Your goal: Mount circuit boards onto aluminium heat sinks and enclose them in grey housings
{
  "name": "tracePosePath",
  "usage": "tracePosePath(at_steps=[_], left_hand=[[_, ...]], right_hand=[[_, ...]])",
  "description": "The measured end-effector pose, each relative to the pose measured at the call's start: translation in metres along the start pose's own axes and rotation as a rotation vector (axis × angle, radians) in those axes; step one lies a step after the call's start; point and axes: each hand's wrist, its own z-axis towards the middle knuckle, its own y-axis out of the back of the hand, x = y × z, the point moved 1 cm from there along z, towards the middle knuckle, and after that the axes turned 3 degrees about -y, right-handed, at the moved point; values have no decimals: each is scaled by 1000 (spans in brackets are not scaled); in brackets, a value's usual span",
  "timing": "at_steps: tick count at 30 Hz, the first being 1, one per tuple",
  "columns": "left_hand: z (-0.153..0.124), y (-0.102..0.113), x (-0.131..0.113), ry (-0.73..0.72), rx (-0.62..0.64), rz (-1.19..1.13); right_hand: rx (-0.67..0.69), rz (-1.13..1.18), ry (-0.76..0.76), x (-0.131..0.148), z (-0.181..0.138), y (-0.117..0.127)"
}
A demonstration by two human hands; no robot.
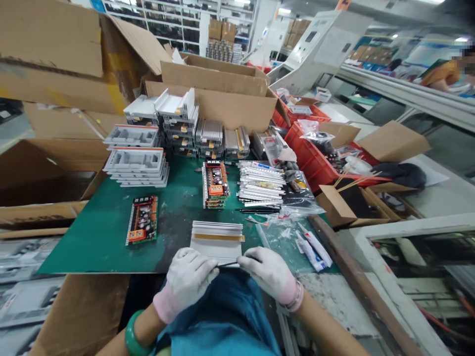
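Observation:
My hands wear white gloves with pink cuffs. At the front of the green mat [96,237] lies a ribbed aluminium heat sink [217,242] with an amber tape strip. My right hand [269,273] is shut on a thin dark tool [230,264], whose shaft runs left along the heat sink's near edge. My left hand [185,282] rests just beside the tool's tip, at the same edge. Behind them stands a stack of circuit boards [215,184], and a single orange-and-black board [142,220] lies to the left.
Stacked grey trays [134,160], finned heat sinks and a pile of aluminium bars [260,184] crowd the mat's back. Plastic bags with white tubes [311,249] lie right. Cardboard boxes [218,99] and red crates [309,158] surround it. A person [440,74] works at the upper right.

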Motion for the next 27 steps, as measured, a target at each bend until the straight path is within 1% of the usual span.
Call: tracePosePath(at_steps=[3,6,7,9,12,15,17,21,27], left_hand=[[-4,-1,3,16,-50,12],[-7,-3,5,22,-135,36],[-8,-5,5,13,-142,38],[-11,-12,6,-11,-116,25],[-16,-22,7,-41,-82,18],[-21,-28,8,-55,-81,24],[-23,-30,8,-52,-80,21],[-24,-28,7,-41,-77,-5],[-23,-27,6,-40,-89,-18]], right_hand=[[50,-111,6,-12,-6,5],[90,-160,-38,-23,-8,5],[114,-174,-47,-26,-7,4],[196,-206,-46,-32,-5,3],[365,-257,-49,-35,2,0],[503,-295,-131,-32,13,-2],[558,-315,-174,-28,20,-2],[597,-307,-155,-20,33,-4],[592,-263,-133,-16,44,-7]])
